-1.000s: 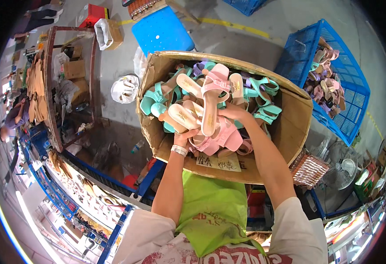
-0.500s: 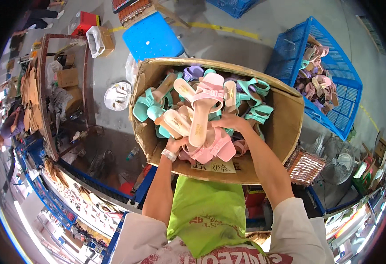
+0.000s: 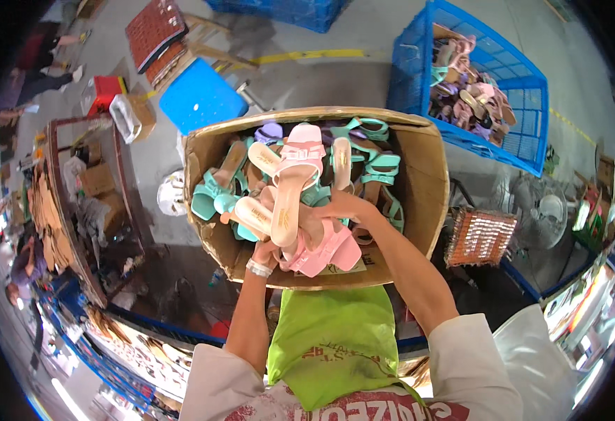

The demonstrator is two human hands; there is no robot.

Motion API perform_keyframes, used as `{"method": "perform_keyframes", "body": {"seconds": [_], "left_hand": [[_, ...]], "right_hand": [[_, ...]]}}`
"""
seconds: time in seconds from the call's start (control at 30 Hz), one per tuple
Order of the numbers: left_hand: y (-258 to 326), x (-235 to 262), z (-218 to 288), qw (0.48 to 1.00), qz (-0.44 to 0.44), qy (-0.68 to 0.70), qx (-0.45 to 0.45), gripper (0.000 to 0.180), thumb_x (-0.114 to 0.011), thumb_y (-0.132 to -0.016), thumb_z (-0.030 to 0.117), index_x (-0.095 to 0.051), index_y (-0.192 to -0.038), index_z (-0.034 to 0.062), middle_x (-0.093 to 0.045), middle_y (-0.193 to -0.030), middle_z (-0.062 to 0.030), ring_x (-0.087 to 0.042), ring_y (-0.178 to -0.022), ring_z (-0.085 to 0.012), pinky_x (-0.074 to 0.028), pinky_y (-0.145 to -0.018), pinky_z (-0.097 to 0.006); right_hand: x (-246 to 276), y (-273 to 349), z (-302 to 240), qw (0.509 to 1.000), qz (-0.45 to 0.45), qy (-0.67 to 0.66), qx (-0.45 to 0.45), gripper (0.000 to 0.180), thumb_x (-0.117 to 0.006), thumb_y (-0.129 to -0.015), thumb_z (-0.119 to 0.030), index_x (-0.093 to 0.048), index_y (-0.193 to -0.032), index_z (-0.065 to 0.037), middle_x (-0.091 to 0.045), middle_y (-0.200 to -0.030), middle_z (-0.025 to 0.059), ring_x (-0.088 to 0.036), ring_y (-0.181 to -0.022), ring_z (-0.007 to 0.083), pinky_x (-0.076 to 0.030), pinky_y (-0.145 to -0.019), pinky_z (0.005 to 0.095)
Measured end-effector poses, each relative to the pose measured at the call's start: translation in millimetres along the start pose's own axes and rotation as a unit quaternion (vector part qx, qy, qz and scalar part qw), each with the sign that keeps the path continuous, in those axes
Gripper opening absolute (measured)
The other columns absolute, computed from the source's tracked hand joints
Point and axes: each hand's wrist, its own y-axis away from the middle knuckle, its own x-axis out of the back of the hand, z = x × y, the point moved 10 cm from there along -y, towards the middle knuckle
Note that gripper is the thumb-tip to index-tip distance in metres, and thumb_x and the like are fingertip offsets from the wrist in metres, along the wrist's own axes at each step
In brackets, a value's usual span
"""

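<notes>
An open cardboard box (image 3: 419,210) in front of me holds several heeled sandals, mint green ones (image 3: 381,168) and a purple one (image 3: 269,132) among them. At its near side I hold a bunch of pink sandals (image 3: 321,249), heaped across one another with pale insoles showing. My left hand (image 3: 266,254) is closed at the near left of the bunch, its fingers partly hidden under the shoes. From the right, my right hand (image 3: 342,207) is closed around the bunch, fingertips partly covered. One light pink sandal (image 3: 295,179) lies lengthwise on top, toe pointing away.
Beyond the box on the right stands a blue plastic crate (image 3: 539,105) with more sandals. A blue stool (image 3: 198,98) is at the far left of the box. A fan (image 3: 549,210) and a brown woven-looking panel (image 3: 481,237) sit at the right, a metal-framed rack (image 3: 58,182) at the left.
The view has shifted, so the crate and stool sit further left and higher. The pink sandals, still in both hands, are slightly nearer to me, over the box's near edge.
</notes>
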Motion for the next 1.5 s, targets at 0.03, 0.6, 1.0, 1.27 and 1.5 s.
{"method": "perform_keyframes", "body": {"seconds": [0.03,0.6,1.0,1.27,1.5], "left_hand": [[2,-12,2,1.0,-0.003,-0.017,-0.001,0.064,-0.07,-0.067,0.008,-0.05,-0.127,-0.0024,-0.06,-0.12,-0.0139,-0.059,-0.109,-0.0257,-0.048,-0.095,-0.039],[199,-266,46,0.935,-0.181,-0.304,0.022,0.043,-0.063,-0.085,0.016,-0.052,-0.125,0.0024,-0.058,-0.119,-0.0109,-0.061,-0.104,-0.0249,-0.054,-0.083,-0.037],[283,-400,-77,0.833,-0.215,-0.507,0.056,0.042,-0.062,-0.087,0.022,-0.053,-0.125,0.0062,-0.059,-0.121,-0.0073,-0.058,-0.109,-0.0249,-0.05,-0.089,-0.039],[375,-511,-361,0.633,-0.416,-0.647,0.084,0.042,-0.062,-0.087,0.022,-0.053,-0.126,0.0068,-0.059,-0.121,-0.0072,-0.058,-0.109,-0.025,-0.05,-0.089,-0.039],[547,-454,-566,0.425,-0.567,-0.668,0.227,0.042,-0.061,-0.087,0.021,-0.052,-0.126,0.0072,-0.059,-0.121,-0.0072,-0.058,-0.109,-0.0252,-0.05,-0.089,-0.039]], "right_hand": [[3,7,9,1.0,0.0,-0.019,0.002,0.099,-0.079,-0.066,-0.045,-0.033,-0.126,0.019,-0.066,-0.081,0.017,-0.062,-0.089,0.0177,-0.048,-0.079,0.0299],[-14,353,-7,0.879,0.165,-0.334,0.298,0.06,-0.075,-0.068,-0.024,-0.054,-0.12,-0.002,-0.066,-0.096,0.0081,-0.064,-0.082,0.0178,-0.052,-0.07,0.0314],[-121,620,100,0.742,0.444,-0.361,0.349,0.097,-0.074,-0.061,-0.04,-0.037,-0.134,0.011,-0.062,-0.099,0.0309,-0.063,-0.095,0.0375,-0.048,-0.083,0.0404],[-322,783,241,0.492,0.697,-0.399,0.337,0.092,-0.074,-0.059,-0.028,-0.036,-0.135,0.007,-0.063,-0.09,0.0262,-0.063,-0.084,0.0349,-0.05,-0.076,0.0385],[-547,880,291,0.317,0.807,-0.458,0.196,0.088,-0.07,-0.062,-0.026,-0.035,-0.137,0.005,-0.064,-0.077,0.0185,-0.065,-0.069,0.0272,-0.051,-0.061,0.0343]]}}
